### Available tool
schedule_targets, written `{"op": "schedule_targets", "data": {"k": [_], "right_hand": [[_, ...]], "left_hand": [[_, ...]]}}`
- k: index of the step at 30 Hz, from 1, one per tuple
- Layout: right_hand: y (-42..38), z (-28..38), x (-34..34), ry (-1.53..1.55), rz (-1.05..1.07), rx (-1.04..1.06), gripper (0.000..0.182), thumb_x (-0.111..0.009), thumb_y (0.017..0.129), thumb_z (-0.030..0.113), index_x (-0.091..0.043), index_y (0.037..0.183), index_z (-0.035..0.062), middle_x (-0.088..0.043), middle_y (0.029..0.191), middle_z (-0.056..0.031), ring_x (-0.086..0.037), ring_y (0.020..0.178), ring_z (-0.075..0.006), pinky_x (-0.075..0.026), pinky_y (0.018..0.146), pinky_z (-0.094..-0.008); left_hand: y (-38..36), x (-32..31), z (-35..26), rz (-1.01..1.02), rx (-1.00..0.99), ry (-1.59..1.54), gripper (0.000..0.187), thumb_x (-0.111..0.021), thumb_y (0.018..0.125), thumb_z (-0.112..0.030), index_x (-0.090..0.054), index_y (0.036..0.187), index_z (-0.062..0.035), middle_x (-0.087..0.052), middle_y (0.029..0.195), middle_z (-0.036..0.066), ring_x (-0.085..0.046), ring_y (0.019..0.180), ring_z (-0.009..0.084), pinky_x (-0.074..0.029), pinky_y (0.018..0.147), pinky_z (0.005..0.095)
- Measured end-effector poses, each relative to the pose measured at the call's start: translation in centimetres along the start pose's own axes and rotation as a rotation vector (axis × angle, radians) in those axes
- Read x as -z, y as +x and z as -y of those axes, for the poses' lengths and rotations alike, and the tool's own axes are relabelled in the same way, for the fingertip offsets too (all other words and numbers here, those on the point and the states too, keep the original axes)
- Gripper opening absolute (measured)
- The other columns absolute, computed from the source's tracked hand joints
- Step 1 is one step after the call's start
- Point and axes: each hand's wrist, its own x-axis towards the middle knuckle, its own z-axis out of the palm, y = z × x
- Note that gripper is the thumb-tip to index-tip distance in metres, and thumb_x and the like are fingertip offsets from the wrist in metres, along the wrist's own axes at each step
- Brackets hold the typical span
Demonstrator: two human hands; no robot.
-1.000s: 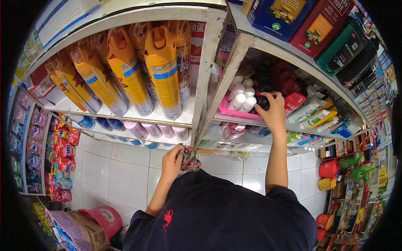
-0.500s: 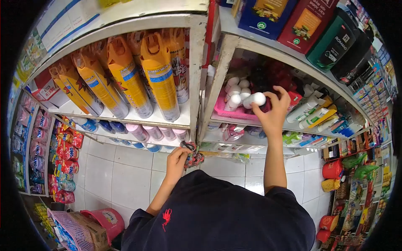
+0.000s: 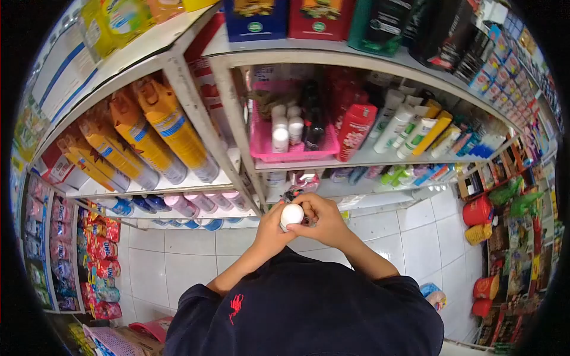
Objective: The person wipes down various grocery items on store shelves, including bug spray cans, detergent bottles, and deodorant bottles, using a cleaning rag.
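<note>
A small roll-on bottle with a round white cap (image 3: 291, 216) is held in front of my chest, cap toward me. My left hand (image 3: 271, 230) closes around its left side. On the other side, my right hand (image 3: 325, 221) has its fingers bent against the bottle. Part of a dark patterned cloth (image 3: 290, 194) shows just beyond my left fingers; the rest is hidden. Similar white-capped bottles (image 3: 280, 140) stand in a pink basket (image 3: 295, 156) on the shelf ahead, beside some dark bottles (image 3: 314, 128).
Right of the basket are a red bottle (image 3: 356, 132) and several white tubes (image 3: 394, 127). Yellow-topped spray cans (image 3: 172, 121) fill the left cabinet. Boxes (image 3: 256, 19) and a green bottle (image 3: 380, 25) stand on the upper shelf. White floor tiles (image 3: 196, 261) lie below.
My right hand has come down from the basket to my left hand with a white-capped bottle. Both hands now hold it. The view has shifted toward the right cabinet.
</note>
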Motion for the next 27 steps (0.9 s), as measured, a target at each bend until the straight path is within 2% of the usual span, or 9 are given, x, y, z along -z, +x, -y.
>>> {"op": "schedule_targets", "data": {"k": [3, 5, 6, 11, 15, 18, 22, 25, 27], "right_hand": [[-2.2, -2.7, 1.6, 0.186, -0.008, 0.025, 0.035, -0.067, 0.065, 0.013, -0.053, 0.096, 0.0062, -0.03, 0.055, 0.0025, -0.03, 0.049, -0.0073, -0.028, 0.046, -0.0225], [-4.2, -3.5, 2.7, 0.25, -0.172, -0.119, 0.035, -0.065, 0.068, 0.011, -0.053, 0.1, 0.0061, -0.03, 0.055, 0.0031, -0.029, 0.049, -0.0064, -0.027, 0.045, -0.0212], [-4.8, -3.4, 3.1, 0.196, -0.184, -0.177, 0.032, -0.064, 0.068, 0.009, -0.054, 0.098, 0.0046, -0.033, 0.052, 0.003, -0.031, 0.048, -0.0052, -0.027, 0.044, -0.0201], [-7.8, -6.0, 5.0, 0.139, -0.322, -0.298, 0.022, -0.064, 0.067, 0.005, -0.057, 0.088, 0.0014, -0.044, 0.049, -0.0001, -0.04, 0.047, -0.0048, -0.034, 0.044, -0.021], [-8.9, -6.3, 9.2, -0.143, -0.646, -0.021, 0.022, -0.059, 0.062, -0.005, -0.056, 0.083, 0.0009, -0.05, 0.063, -0.0029, -0.047, 0.058, -0.0104, -0.039, 0.055, -0.0225], [-10.0, -6.3, 12.2, -0.242, -0.668, 0.137, 0.026, -0.055, 0.058, -0.008, -0.056, 0.082, 0.001, -0.049, 0.08, -0.0065, -0.048, 0.073, -0.0151, -0.038, 0.066, -0.0234], [-10.2, -6.4, 11.8, -0.078, -0.664, 0.193, 0.025, -0.048, 0.062, 0.002, -0.056, 0.086, 0.0014, -0.045, 0.092, -0.0102, -0.045, 0.087, -0.0214, -0.035, 0.076, -0.0275], [-9.1, -5.2, 9.5, -0.039, -0.471, 0.244, 0.032, -0.047, 0.064, 0.009, -0.055, 0.095, 0.0027, -0.045, 0.095, -0.011, -0.044, 0.09, -0.0239, -0.034, 0.08, -0.0298], [-8.2, -4.2, 7.5, -0.006, -0.416, 0.214, 0.038, -0.05, 0.068, 0.015, -0.051, 0.104, 0.0027, -0.046, 0.099, -0.0126, -0.043, 0.095, -0.0254, -0.033, 0.083, -0.0323]], "left_hand": [[0.4, -1.4, -0.9, 0.008, -0.002, -0.076, 0.049, -0.071, 0.059, -0.022, -0.05, 0.097, 0.0, -0.053, 0.087, 0.014, -0.054, 0.078, 0.0264, -0.043, 0.069, 0.0327], [1.1, -2.1, -2.6, 0.063, 0.192, -0.328, 0.041, -0.069, 0.064, -0.02, -0.05, 0.095, 0.0004, -0.053, 0.084, 0.011, -0.053, 0.075, 0.0175, -0.042, 0.066, 0.0288], [1.3, -2.8, -2.5, 0.055, 0.145, -0.36, 0.036, -0.067, 0.068, -0.02, -0.05, 0.093, 0.0001, -0.054, 0.082, 0.006, -0.05, 0.074, 0.0117, -0.041, 0.065, 0.026], [2.3, -5.5, -4.3, 0.203, 0.379, -0.619, 0.033, -0.066, 0.07, -0.019, -0.05, 0.093, -0.002, -0.053, 0.078, 0.001, -0.049, 0.074, 0.0078, -0.041, 0.063, 0.0251], [2.6, -7.2, -4.9, 0.146, 0.286, -0.604, 0.028, -0.065, 0.072, -0.015, -0.048, 0.09, -0.0027, -0.053, 0.078, 0.002, -0.051, 0.064, 0.0078, -0.043, 0.06, 0.0222], [3.2, -7.4, -5.0, 0.228, 0.451, -0.744, 0.034, -0.06, 0.074, -0.007, -0.039, 0.101, -0.0033, -0.05, 0.078, 0.004, -0.051, 0.061, 0.0115, -0.047, 0.052, 0.0268], [2.8, -8.7, -4.7, 0.217, 0.331, -0.818, 0.034, -0.056, 0.076, -0.009, -0.036, 0.104, -0.0044, -0.047, 0.082, 0.006, -0.05, 0.061, 0.0122, -0.046, 0.046, 0.0281], [2.6, -8.9, -5.0, 0.323, 0.447, -1.017, 0.026, -0.045, 0.08, -0.015, -0.036, 0.101, -0.0037, -0.048, 0.09, 0.008, -0.051, 0.076, 0.0149, -0.044, 0.061, 0.0263], [2.7, -9.6, -4.9, 0.272, 0.25, -0.862, 0.024, -0.043, 0.081, -0.013, -0.035, 0.103, -0.0061, -0.045, 0.088, 0.005, -0.046, 0.078, 0.0091, -0.039, 0.066, 0.0222]]}}
